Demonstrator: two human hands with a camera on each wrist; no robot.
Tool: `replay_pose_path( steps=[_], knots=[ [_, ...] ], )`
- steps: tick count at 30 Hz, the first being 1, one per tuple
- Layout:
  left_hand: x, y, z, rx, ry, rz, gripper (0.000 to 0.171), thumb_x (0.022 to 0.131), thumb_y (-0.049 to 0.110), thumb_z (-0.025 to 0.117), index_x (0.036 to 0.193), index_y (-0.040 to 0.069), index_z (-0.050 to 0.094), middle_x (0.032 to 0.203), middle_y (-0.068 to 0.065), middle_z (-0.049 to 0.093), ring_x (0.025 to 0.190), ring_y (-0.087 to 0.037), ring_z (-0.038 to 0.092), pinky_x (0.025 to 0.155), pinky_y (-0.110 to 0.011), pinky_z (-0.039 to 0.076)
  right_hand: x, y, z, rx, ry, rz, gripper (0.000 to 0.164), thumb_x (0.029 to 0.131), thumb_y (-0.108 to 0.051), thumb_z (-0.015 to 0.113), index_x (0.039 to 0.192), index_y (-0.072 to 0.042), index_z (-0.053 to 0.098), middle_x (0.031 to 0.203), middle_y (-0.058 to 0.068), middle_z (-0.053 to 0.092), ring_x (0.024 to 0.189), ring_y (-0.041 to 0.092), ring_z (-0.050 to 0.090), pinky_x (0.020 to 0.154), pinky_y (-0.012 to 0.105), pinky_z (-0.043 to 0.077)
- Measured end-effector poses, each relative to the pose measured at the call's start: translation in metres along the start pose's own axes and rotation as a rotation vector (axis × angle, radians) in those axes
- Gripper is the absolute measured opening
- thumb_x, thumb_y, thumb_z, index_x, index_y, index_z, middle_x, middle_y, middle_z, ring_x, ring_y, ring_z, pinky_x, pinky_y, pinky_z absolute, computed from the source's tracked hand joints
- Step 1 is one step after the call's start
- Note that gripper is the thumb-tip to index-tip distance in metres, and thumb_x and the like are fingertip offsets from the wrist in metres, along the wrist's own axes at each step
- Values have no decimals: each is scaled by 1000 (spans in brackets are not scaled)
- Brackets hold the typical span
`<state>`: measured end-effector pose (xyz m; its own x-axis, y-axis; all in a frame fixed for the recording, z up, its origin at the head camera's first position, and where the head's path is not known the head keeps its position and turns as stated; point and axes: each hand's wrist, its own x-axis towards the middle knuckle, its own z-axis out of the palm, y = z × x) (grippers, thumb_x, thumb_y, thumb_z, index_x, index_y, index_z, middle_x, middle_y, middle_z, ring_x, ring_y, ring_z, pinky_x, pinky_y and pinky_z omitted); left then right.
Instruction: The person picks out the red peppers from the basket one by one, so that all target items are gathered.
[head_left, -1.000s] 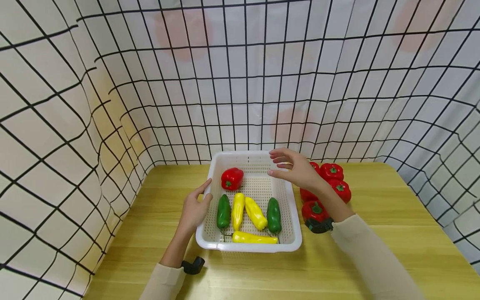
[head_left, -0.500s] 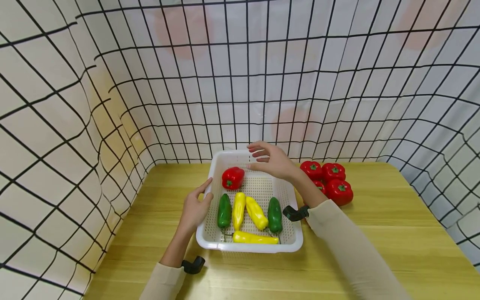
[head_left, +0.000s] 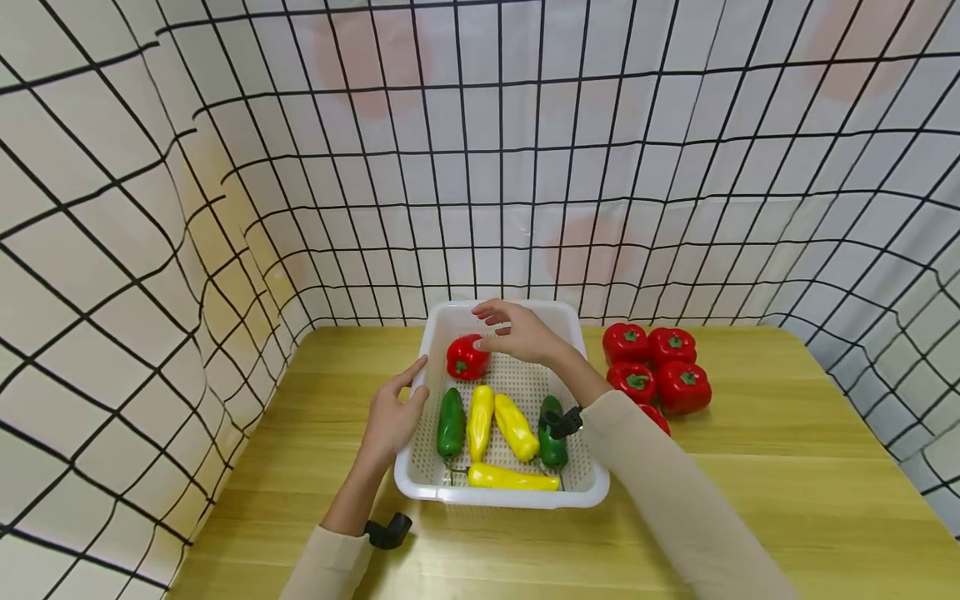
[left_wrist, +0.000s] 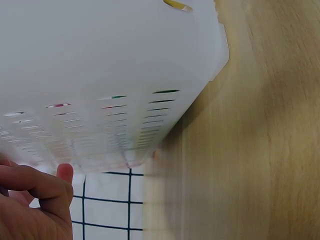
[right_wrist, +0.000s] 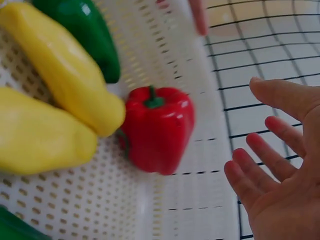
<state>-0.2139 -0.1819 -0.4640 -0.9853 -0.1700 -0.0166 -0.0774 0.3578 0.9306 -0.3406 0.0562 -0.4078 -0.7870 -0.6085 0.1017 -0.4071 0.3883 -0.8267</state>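
Observation:
A white perforated plastic basket [head_left: 501,498] stands on the wooden table. Inside, toward its back left, lies a red bell pepper [head_left: 463,363]. My right hand [head_left: 523,335] is over the back of the basket, fingers spread and holding nothing, its thumb overlapping the red pepper in the head view; the right wrist view shows a gap between them. At the basket's left rim rests my left hand [head_left: 392,417], fingers extended along the edge. Two green peppers [head_left: 451,423] and several yellow peppers [head_left: 480,423] fill the front part of the basket.
Right of the basket, several red bell peppers [head_left: 632,382] sit grouped on the table [head_left: 780,467], one partly hidden by my right sleeve. Black wire mesh [head_left: 495,200] over pale cloth encloses the back and sides.
My right hand has moved left across the back of the basket to the red pepper inside, uncovering the group of red peppers on the right. The left hand has stayed at the rim.

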Motion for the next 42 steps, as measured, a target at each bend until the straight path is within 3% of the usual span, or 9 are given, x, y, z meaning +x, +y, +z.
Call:
replay_pose_path(
  steps=[11,16,21,31,36,42],
  knots=[
    [1,-1,2,13,8,10,50,99,27,56,147,41,56,121,-11,59,74,-24,62,55,-33,61,6,18,12,-55,-68,23,63,95,-12,69,153,-6,46,160,12,44,151,38,35,122,56,36],
    [1,-1,2,7,7,14,50,99,26,56,147,39,56,121,-12,59,73,-24,62,55,-33,60,6,24,16,-162,-143,35,71,93,-16,73,157,-14,43,163,5,42,150,35,38,121,56,37],
    [1,-2,1,3,3,17,50,99,25,56,147,39,56,121,-13,59,73,-25,63,56,-34,61,7,26,20,-205,-203,9,76,91,-10,75,159,-16,40,163,6,42,147,32,43,118,55,42],
    [1,-2,1,1,-1,15,50,100,24,55,148,38,55,123,-13,60,81,-29,66,59,-37,64,5,29,24,-222,-129,106,74,87,-22,81,154,-17,48,148,14,46,135,35,49,112,51,50],
    [1,-2,1,6,5,26,50,99,23,55,148,37,56,120,-14,60,78,-27,65,58,-35,63,4,28,26,-245,-105,134,68,83,-27,86,143,-20,55,146,12,47,135,33,49,110,48,51],
    [1,-1,1,16,15,35,50,98,23,56,147,36,58,122,-13,61,71,-22,58,54,-30,58,3,27,25,-223,-103,143,70,76,-25,92,131,-17,50,139,11,57,126,31,57,102,45,58]
  ],
)
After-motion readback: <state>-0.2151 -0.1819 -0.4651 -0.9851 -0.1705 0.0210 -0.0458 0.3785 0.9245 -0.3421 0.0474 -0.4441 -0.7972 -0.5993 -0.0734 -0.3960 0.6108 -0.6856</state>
